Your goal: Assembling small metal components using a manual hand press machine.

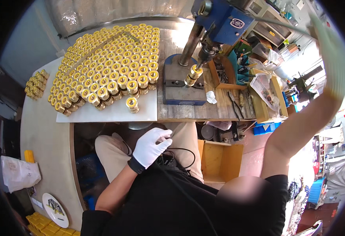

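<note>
My left hand (152, 146), in a white glove, hovers over my lap with its fingers curled in; I see nothing in them. At the upper right my right hand (332, 51) is raised, pale and smeared by motion. The long lever (282, 26) of the blue drill press (229, 25) reaches to its fingers, but their grip is blurred. Beneath the press's chuck (208, 51) stands a tilted-looking brass fitting (194, 74) on the dark press base (182, 92). One more brass fitting (132, 104) stands apart at the front of the white board (113, 115).
Rows of brass fittings (113, 67) cover the board, a thin strip lying across them. A smaller cluster (36, 84) stands farther left. Right of the press are pliers (234, 105), a crumpled white tissue (211, 97) and wooden trays (223, 84). Below the table sits an open wooden box (221, 161).
</note>
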A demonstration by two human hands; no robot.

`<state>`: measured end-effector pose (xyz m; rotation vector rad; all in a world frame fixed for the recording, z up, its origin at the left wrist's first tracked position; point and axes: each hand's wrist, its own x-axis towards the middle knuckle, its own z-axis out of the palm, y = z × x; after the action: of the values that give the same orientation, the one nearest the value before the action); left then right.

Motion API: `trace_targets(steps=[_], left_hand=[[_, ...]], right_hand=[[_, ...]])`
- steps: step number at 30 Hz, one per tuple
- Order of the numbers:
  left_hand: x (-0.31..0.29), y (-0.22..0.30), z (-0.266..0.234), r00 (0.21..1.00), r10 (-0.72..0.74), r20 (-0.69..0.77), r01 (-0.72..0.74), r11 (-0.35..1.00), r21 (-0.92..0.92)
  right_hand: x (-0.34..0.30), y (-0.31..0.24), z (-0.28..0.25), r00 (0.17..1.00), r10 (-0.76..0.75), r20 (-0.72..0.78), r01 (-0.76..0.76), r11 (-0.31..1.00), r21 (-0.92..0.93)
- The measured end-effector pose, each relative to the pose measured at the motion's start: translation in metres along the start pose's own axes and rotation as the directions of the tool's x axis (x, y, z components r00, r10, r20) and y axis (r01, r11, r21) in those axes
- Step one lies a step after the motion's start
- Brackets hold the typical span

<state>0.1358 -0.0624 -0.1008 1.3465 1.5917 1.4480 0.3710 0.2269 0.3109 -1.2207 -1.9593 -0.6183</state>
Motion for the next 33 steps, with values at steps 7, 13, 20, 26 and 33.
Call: trace_targets(steps=[7, 13, 20, 26, 33], left_hand=[[0.077, 0.07, 0.032, 0.854, 0.409, 0.321, -0.489, 0.843, 0.226], [0.17, 0.216, 0.119, 0.368, 0.929, 0.039, -0.92, 0.357, 0.163], [0.214, 0.159, 0.164, 0.433, 0.865, 0.251, -0.887, 0.361, 0.286], [0.177, 0.149, 0.131, 0.459, 0.858, 0.231, -0.869, 0.379, 0.319], [0.059, 0.072, -0.018, 0.886, 0.391, 0.249, -0.458, 0.82, 0.344]], right_hand=[[-0.201, -0.036, 0.051, 0.925, 0.087, 0.37, -0.158, 0.973, 0.165], [-0.182, -0.022, 0.086, 0.888, 0.017, 0.46, -0.171, 0.94, 0.295], [-0.203, -0.045, 0.135, 0.893, 0.111, 0.436, -0.193, 0.97, 0.148], [-0.19, -0.074, 0.129, 0.779, 0.171, 0.603, -0.33, 0.93, 0.163], [-0.242, -0.016, 0.131, 0.964, 0.139, -0.226, 0.074, 0.677, 0.732]])
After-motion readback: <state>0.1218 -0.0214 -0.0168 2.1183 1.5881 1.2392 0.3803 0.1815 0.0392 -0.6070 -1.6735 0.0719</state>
